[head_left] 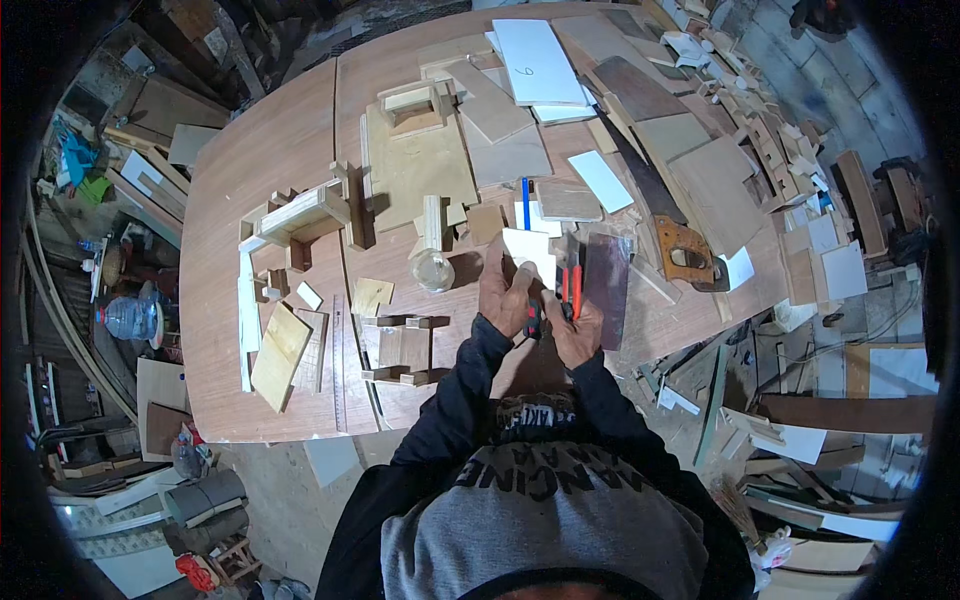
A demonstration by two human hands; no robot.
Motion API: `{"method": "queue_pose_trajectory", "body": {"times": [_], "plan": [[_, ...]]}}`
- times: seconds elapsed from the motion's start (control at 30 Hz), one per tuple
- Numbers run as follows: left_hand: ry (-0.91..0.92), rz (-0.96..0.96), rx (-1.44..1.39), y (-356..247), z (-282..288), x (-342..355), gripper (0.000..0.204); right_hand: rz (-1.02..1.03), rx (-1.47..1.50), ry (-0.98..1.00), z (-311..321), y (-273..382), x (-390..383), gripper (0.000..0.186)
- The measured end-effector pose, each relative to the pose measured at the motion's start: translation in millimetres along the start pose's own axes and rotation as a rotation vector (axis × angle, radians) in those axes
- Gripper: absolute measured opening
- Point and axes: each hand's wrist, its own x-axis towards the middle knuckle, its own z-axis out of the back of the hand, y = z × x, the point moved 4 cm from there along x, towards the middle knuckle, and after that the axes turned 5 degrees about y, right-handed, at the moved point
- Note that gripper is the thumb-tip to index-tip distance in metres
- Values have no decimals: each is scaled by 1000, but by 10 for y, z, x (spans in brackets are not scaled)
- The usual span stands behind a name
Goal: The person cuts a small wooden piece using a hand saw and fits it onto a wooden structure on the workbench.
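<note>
Near the table's front edge, my left hand [508, 303] is closed round the lower left side of a small white-faced board [530, 252]. My right hand [578, 333] is close beside it, its fingers bent round a tool with red and black handles [572, 288]. The tool's working end is not clear enough to name its kind. Another red and black grip [533, 318] shows between the two hands; I cannot tell whether it belongs to the same tool. Just right of my right hand lies a dark flat panel [607, 290].
A handsaw [683, 248] with a wooden handle lies at the right. Small wooden box frames [318, 215] and a round clear container [432, 270] stand left of my hands. A blue pencil-like stick [526, 203], white boards [538, 62] and wood offcuts cover the far side.
</note>
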Motion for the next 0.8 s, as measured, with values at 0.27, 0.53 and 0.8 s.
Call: {"method": "queue_pose_trajectory", "body": {"times": [0.27, 0.53, 0.8], "plan": [[316, 119, 236, -200, 124, -82, 72, -76, 17, 191, 309, 181, -86, 33], [259, 376, -270, -87, 175, -245, 37, -180, -47, 236, 408, 230, -41, 32], [244, 310, -110, -82, 218, -268, 25, -177, 9, 250, 331, 246, -114, 37]]}}
